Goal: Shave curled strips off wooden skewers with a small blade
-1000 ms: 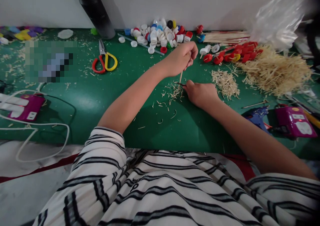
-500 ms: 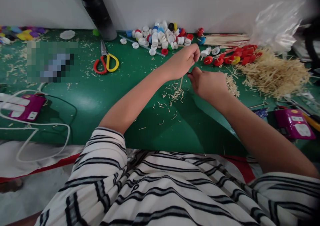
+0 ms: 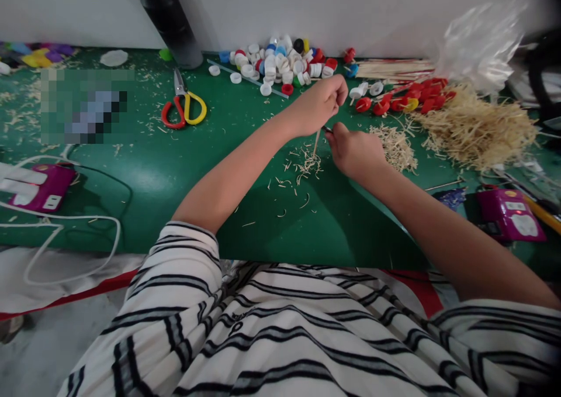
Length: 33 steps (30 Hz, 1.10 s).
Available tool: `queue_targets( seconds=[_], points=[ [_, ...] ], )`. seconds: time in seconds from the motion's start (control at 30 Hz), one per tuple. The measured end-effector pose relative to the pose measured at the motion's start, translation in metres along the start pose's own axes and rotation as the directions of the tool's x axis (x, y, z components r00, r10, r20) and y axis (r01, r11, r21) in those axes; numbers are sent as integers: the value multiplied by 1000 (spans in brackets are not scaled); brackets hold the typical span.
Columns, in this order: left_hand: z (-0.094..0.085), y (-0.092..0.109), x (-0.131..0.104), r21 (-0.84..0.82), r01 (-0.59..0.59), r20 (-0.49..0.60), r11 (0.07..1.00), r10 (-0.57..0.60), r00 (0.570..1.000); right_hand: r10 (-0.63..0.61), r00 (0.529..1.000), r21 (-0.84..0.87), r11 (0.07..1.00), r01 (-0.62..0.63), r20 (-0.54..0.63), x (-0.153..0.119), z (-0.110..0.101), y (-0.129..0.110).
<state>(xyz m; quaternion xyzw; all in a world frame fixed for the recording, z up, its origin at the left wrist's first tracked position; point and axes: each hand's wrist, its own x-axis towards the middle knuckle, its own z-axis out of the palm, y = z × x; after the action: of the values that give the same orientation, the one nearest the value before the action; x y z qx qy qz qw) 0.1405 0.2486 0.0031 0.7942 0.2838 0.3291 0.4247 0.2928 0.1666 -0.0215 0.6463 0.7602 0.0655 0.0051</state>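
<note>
Slanting down from the left hand (image 3: 326,102), whose curled fingers clamp it, the thin stick (image 3: 316,143) ends at loose shavings (image 3: 307,164) on the green table (image 3: 272,233). The right hand (image 3: 356,150) has its fingers clamped on a small dark tool (image 3: 326,129) just beside the stick. With 2 hands so near, a slipping edge could nick the left; too deep a bite could snap the wood.

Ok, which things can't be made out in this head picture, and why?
Head view, all of these:
Thin stick: upper end hidden by the left hand.
Dark tool: handle hidden inside the right hand.
Blue object: partly covered by the right forearm.
Black bottle: top cut off by the upper edge.
Item at far left: masked by pixelation.
</note>
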Motion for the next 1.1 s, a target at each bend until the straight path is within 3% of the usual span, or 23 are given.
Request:
queue_targets(
  seconds=[0.17,0.33,0.63,0.93,1.1],
  points=[
    [-3,-1,0,80,58,-10,995,-57,998,-21,999,-11,1000,22,32,-6,9,-1],
    [-6,2,-2,124,41,13,991,-43,999,-76,991,-41,996,81,109,-15,20,-4],
    [-6,6,-8,130,-28,22,991,26,999,-39,999,-34,999,40,37,-21,21,-4],
    [-9,7,-13,384,-38,-54,923,63,997,19,1000,-38,999,-19,-3,-3,-5,0],
    [-6,14,-14,472,16,-87,881,29,996,-20,1000,-42,999,20,5,5,-16,1]
  ],
)
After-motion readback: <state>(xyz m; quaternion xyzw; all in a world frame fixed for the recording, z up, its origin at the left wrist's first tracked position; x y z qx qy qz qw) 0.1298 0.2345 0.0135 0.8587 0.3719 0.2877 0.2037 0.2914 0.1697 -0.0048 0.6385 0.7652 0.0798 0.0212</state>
